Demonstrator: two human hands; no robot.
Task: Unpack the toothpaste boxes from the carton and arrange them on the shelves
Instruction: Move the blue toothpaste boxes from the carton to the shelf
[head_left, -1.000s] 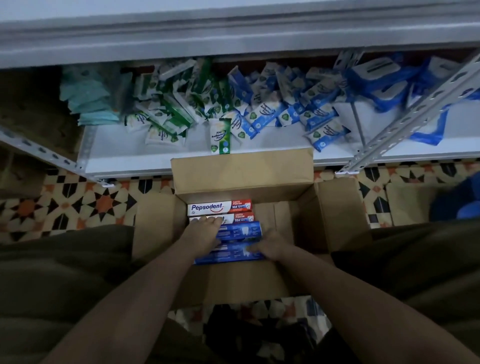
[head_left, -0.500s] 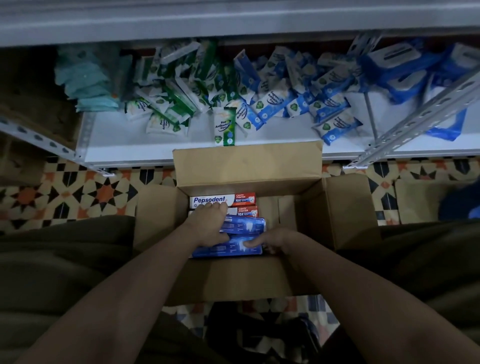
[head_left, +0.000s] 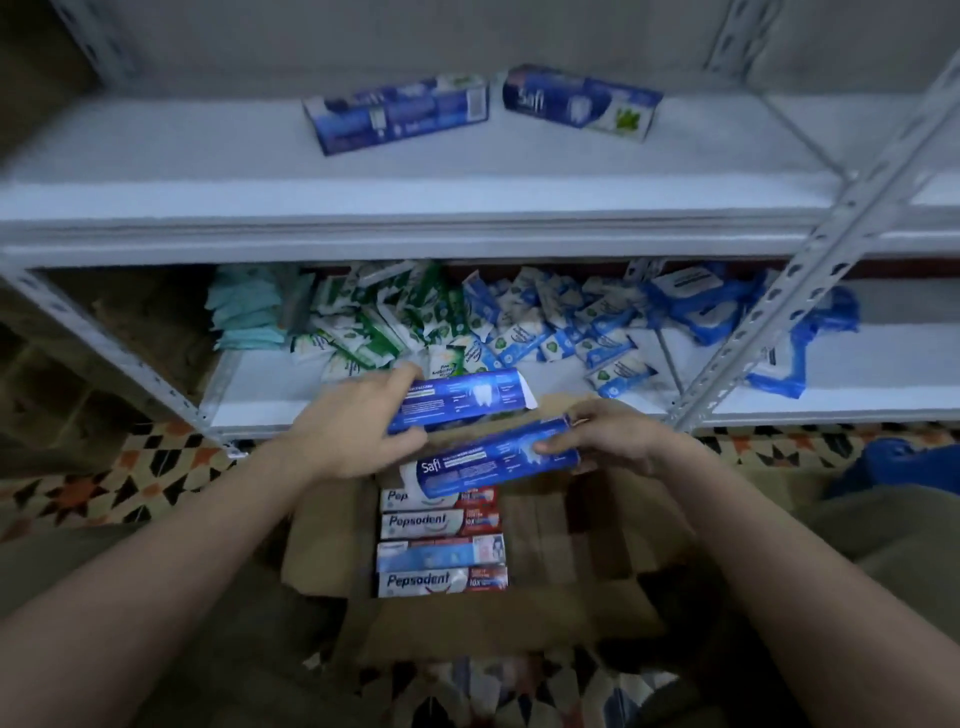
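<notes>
A blue toothpaste box is gripped at its left end by the left hand, thumb and fingers curled round it. Just beside it, a blue Safi toothpaste box is pinched at its right end by the right hand. Both are held above the open carton, where 4 boxes, 3 marked Pepsodent, are stacked. 2 Safi boxes lie on the upper shelf.

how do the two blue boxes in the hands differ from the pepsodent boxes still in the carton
The two blue Safi boxes are lifted clear above the carton, one in the left hand and one in the right hand; the Pepsodent boxes lie flat in a row inside it. The Safi boxes are blue; the Pepsodent boxes are white and red. Both kinds are long, slim toothpaste boxes.
</notes>
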